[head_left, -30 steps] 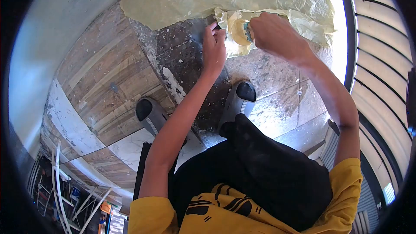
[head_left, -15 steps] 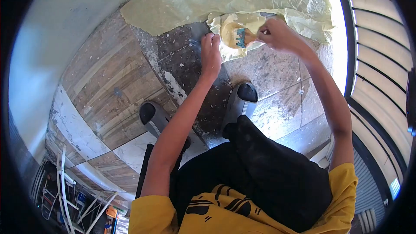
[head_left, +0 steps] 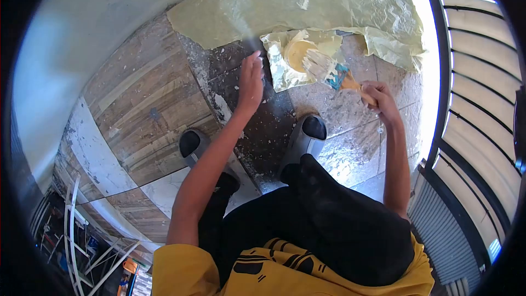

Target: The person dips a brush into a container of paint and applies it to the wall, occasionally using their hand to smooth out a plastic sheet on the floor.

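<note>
My right hand (head_left: 382,102) grips the wooden handle of a wide paintbrush (head_left: 344,79). Blue stains cover the brush's ferrule, and pale, coated bristles lie over the edge of a round tub (head_left: 296,53) of cream-coloured paint or paste. Under and around the tub is a crumpled, smeared sheet (head_left: 280,74). To its left, my left hand (head_left: 251,83) is raised with the fingers stretched out, apart from the sheet and the tub. I see nothing held in it.
Yellowish crinkled sheeting (head_left: 263,5) runs along the wall (head_left: 98,16) at the far side. Tiled floor (head_left: 148,104) with pale specks lies below my shoes (head_left: 306,134). A barred metal gate (head_left: 476,77) stands at the right. White metal frames (head_left: 74,235) are at lower left.
The brush has tilted and moved right and nearer with my right hand, so its bristles now show above the tub. My left hand has drawn away from the sheet's edge, leftward.
</note>
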Tool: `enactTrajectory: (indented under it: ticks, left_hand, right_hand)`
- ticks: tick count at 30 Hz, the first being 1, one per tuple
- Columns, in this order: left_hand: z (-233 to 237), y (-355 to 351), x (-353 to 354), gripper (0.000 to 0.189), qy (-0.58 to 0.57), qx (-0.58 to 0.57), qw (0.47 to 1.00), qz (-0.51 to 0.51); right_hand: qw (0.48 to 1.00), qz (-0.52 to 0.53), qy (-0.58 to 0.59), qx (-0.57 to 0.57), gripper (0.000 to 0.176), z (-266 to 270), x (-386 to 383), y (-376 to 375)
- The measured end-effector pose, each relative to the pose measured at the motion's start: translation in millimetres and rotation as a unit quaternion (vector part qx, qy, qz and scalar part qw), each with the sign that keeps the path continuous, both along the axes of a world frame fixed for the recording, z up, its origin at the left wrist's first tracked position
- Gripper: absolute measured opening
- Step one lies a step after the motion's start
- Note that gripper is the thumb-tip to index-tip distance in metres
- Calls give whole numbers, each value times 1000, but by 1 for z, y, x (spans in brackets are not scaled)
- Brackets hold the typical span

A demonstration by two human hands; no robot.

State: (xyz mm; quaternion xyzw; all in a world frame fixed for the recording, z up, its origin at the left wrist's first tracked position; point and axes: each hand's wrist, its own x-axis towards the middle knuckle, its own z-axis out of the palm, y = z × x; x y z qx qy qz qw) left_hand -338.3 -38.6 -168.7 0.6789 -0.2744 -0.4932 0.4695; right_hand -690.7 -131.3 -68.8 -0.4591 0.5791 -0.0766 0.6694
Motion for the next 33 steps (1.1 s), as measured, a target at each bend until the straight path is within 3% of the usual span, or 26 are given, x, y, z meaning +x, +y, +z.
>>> enactTrajectory:
  ticks: [2, 5, 7, 9, 10, 11, 14, 17, 21, 23, 25, 27, 29, 32, 33]
  left_hand:
    - [8, 10, 21, 45, -1, 10, 1000, 1]
    - [6, 19, 62, 42, -24, -12, 999, 32]
    - [20, 19, 87, 38, -214, -54, 975, -36]
    - [27, 12, 111, 35, -206, -36, 978, -12]
    - [22, 6, 125, 33, -303, -51, 951, -36]
    - [18, 1, 135, 32, -395, -64, 914, -61]
    - [18, -22, 163, 32, -437, -106, 892, -55]
    - [25, -22, 168, 31, -407, -92, 908, -25]
    - [39, 8, 173, 29, -416, -133, 900, -6]
    - [51, 35, 182, 29, -422, -132, 897, -17]
    - [52, 67, 193, 29, -445, -116, 888, -7]
    - [52, 97, 204, 28, -467, -98, 879, 1]
    - [51, 122, 213, 26, -460, -42, 887, 20]
    - [70, 149, 219, 24, -445, -34, 895, 26]
    - [74, 155, 221, 24, -445, -34, 894, 27]
  right_hand:
    - [989, -119, -52, 72, 21, -16, -6, 18]
    - [979, -108, -138, 104, 23, -36, -3, 33]
    - [942, -225, -216, 122, 30, -23, 29, 35]
    - [937, -190, -269, 115, 32, -14, 66, 18]
    - [931, -166, -307, 105, 36, -6, 85, 10]
    - [945, -140, -285, 72, 35, 7, 111, 0]
    - [962, 13, -274, -9, 33, 10, 204, -45]
    - [955, 42, -286, -75, 30, 14, 260, -53]
    - [929, 33, -320, -183, 31, 47, 318, -39]
    - [907, -30, -307, -288, 35, 42, 340, -36]
    - [897, -25, -278, -342, 36, 36, 357, -35]
    - [859, -85, -287, -416, 34, 32, 380, -33]
    - [836, -76, -284, -463, 30, 31, 405, -33]
    - [687, -37, -303, -659, 32, 43, 449, -37]
    - [687, -36, -304, -659, 32, 48, 464, -37]
